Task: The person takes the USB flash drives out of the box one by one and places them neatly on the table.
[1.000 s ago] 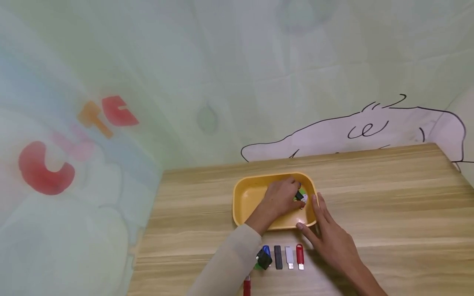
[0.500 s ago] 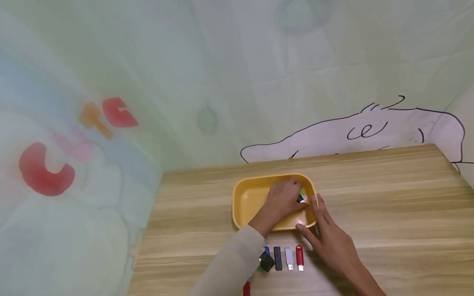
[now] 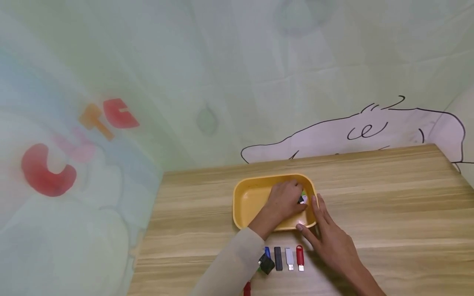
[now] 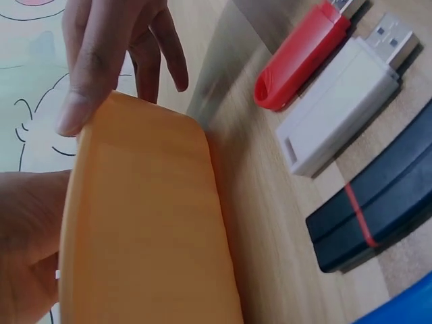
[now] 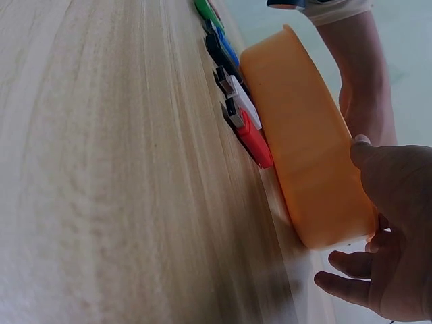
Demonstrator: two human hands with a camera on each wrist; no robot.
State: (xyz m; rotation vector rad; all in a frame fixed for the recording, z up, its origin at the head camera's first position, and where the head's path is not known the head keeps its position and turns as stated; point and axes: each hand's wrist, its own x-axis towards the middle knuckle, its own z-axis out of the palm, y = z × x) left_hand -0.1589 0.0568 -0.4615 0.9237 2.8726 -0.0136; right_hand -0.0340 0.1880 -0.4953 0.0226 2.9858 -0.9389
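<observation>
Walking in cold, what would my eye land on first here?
Probably the yellow tray on the wood-grain table, with the left hand inside it and the right hand against its right end. Then the USB sticks lined up nearer the viewer, a red one rightmost. Behind runs a black cartoon outline.

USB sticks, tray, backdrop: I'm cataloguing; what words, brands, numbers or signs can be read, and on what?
"C", apparently: red shape on the backdrop.
"T", apparently: orange shape, same backdrop.
Second red shape, pink shape: too blurred.
Black loop on white figure: apparently drawing.
USB sticks, yellow tray: none readable.
</observation>
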